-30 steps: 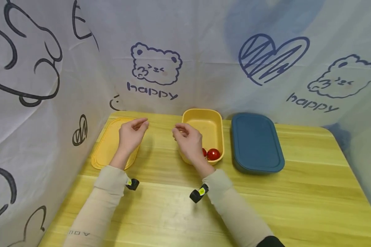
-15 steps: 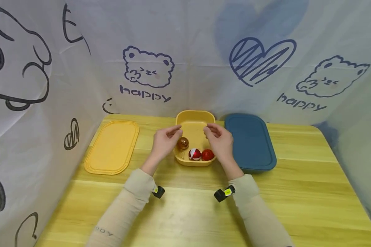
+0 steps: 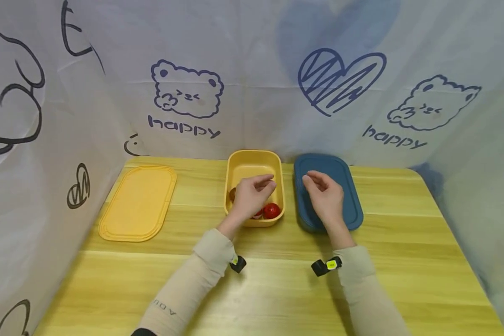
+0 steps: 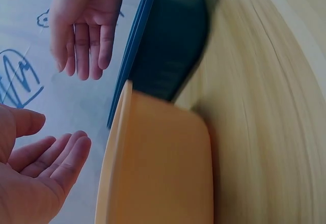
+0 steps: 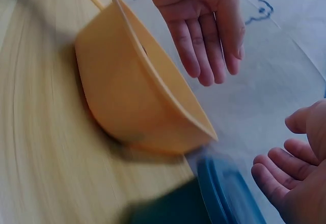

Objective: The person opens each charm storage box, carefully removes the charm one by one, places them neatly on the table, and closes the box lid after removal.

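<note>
My left hand (image 3: 248, 198) hovers over a yellow plastic container (image 3: 252, 169), fingers relaxed around nothing. Inside sit a shiny red ball (image 3: 271, 211), part of a red-and-white ball (image 3: 257, 214) and a brown-gold ball (image 3: 233, 194), the last two mostly hidden behind that hand. Over the lid of a blue container (image 3: 322, 163) is my right hand (image 3: 325, 198), thumb and fingers apart and holding nothing. In the left wrist view, my left hand (image 4: 41, 178) is above the rim of the yellow container (image 4: 163, 158). The right wrist view has my right hand (image 5: 300, 168) above the blue lid (image 5: 226, 193).
A flat yellow lid (image 3: 138, 203) lies at the left of the wooden table (image 3: 273, 289). White cloth with drawings (image 3: 186, 93) hangs behind and along both sides. The blue container stands close beside the yellow one, at its right.
Both hands have moved right: the left from over the yellow lid to over the yellow container, the right from the yellow container to the blue one. The view has shifted too; the containers stay put.
</note>
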A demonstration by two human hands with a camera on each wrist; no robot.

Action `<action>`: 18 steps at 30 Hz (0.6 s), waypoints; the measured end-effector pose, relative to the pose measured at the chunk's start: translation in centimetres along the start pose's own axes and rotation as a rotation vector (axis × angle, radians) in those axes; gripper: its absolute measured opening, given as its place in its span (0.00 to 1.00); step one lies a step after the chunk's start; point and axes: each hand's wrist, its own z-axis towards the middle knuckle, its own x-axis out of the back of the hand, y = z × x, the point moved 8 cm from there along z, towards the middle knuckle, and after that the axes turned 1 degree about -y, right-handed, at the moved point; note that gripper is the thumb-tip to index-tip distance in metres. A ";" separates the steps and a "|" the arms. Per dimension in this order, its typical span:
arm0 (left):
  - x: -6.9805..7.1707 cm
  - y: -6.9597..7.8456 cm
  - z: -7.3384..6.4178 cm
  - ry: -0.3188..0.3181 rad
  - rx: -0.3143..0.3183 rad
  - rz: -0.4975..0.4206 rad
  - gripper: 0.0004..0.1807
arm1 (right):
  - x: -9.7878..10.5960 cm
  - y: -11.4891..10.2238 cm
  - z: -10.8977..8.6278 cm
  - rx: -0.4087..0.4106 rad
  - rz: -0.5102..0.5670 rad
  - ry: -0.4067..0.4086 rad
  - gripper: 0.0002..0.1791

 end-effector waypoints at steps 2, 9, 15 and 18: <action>-0.9 0.1 0.2 -0.013 0.007 -0.003 0.20 | 1.0 0.6 0.1 -0.007 -0.005 0.022 0.21; -4.4 0.6 0.9 -0.064 0.054 0.010 0.20 | 4.3 2.4 0.6 -0.057 -0.016 0.087 0.20; -6.3 0.5 1.1 -0.059 0.073 0.029 0.21 | 7.1 3.7 0.9 -0.068 -0.045 0.167 0.19; -6.7 0.4 1.1 -0.047 0.066 0.055 0.21 | 8.4 4.5 1.0 -0.068 -0.045 0.197 0.19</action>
